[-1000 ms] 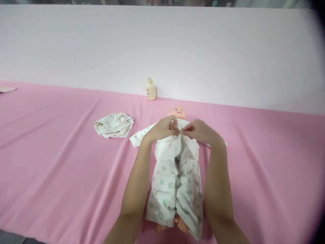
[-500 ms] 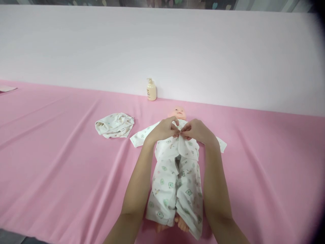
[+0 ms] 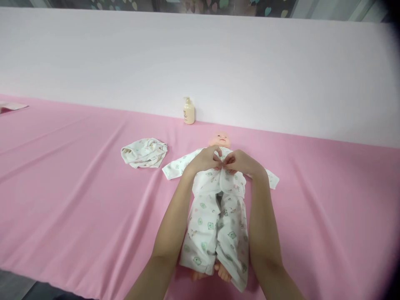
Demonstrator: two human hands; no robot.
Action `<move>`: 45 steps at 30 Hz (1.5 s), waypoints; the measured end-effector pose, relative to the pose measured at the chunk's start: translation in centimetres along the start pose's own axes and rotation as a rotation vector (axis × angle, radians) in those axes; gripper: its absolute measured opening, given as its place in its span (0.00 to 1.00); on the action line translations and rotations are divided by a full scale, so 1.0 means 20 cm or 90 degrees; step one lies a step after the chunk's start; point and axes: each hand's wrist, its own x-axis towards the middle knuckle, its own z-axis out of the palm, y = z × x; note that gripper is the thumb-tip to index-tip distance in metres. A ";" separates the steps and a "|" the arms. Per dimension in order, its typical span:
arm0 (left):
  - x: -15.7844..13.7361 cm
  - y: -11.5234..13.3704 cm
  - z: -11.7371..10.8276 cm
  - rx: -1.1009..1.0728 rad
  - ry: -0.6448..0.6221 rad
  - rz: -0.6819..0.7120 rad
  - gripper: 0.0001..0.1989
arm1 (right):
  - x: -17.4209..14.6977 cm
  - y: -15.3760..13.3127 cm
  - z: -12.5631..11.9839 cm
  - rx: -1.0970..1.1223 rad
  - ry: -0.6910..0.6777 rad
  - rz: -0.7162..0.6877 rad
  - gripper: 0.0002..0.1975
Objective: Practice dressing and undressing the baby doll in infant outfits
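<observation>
A baby doll (image 3: 222,140) lies on its back, head away from me, dressed in a white printed jacket (image 3: 206,183) and matching trousers (image 3: 203,229). My left hand (image 3: 208,159) and my right hand (image 3: 239,161) meet over the doll's chest. Both pinch the front edges of the jacket, fingertips almost touching; any fastener between them is hidden. Below the hands, the jacket's lower front flaps hang slightly apart. The sleeves spread out to both sides, and the doll's feet (image 3: 223,272) poke from the trouser legs.
The doll rests on a pink sheet (image 3: 78,200) with several folds. A bundled white printed cloth (image 3: 144,153) lies to the left. A cream pump bottle (image 3: 188,111) stands by the white wall (image 3: 156,62). At the far left edge is a flat pale item (image 3: 12,106).
The view has shifted slightly. Both hands stay at the same place on the jacket front, with only slight finger movement.
</observation>
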 end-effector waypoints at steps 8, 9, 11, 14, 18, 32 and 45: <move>0.06 -0.11 0.00 -0.049 -0.062 -0.003 0.12 | 0.02 0.20 0.05 0.247 0.010 0.002 0.08; 0.06 -0.11 0.01 0.002 -0.054 0.001 0.11 | 0.02 0.22 0.06 0.246 0.043 0.006 0.08; 0.04 -0.11 0.04 0.115 -0.007 0.016 0.10 | 0.00 0.25 0.11 0.212 0.119 0.008 0.07; -0.04 -0.10 0.14 0.228 0.094 0.025 0.11 | -0.03 0.27 0.20 0.142 0.244 -0.013 0.08; -0.19 -0.08 0.29 0.328 0.200 -0.013 0.20 | -0.14 0.26 0.39 0.028 0.410 -0.072 0.13; -1.39 0.08 0.87 0.185 0.262 0.068 0.21 | -0.23 0.09 0.52 -0.429 0.428 -0.048 0.17; -1.79 -0.11 1.58 0.013 -0.150 0.075 0.15 | -0.40 -0.09 0.52 -0.177 0.471 0.049 0.18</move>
